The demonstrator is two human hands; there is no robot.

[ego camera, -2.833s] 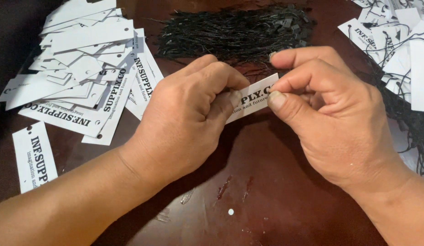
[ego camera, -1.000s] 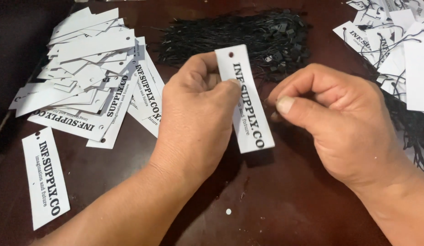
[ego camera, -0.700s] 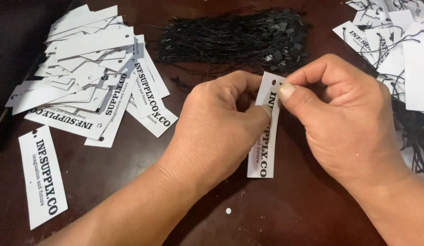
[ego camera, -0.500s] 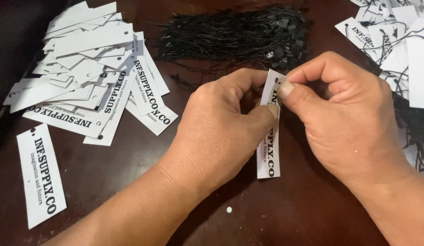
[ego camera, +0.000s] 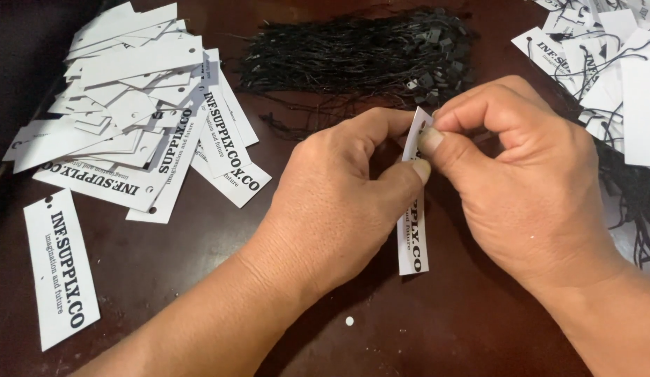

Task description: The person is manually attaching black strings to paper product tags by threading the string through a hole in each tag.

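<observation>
Tag (ego camera: 413, 230) of white card hangs upright between my two hands, just above the table (ego camera: 471, 328) at centre. My left hand (ego camera: 339, 202) pinches its upper edge; my right hand (ego camera: 527, 181) is closed at the punched hole, fingertips pressed together, and I cannot tell whether a string is in them. I judge the card could bend or slip. Black strings (ego camera: 360, 56) lie at 12 o'clock, loose tags (ego camera: 129, 119) at 10, strung tags (ego camera: 604, 77) at 2.

Two bare forearms, short-nailed fingers (ego camera: 431, 139), no sleeves
</observation>
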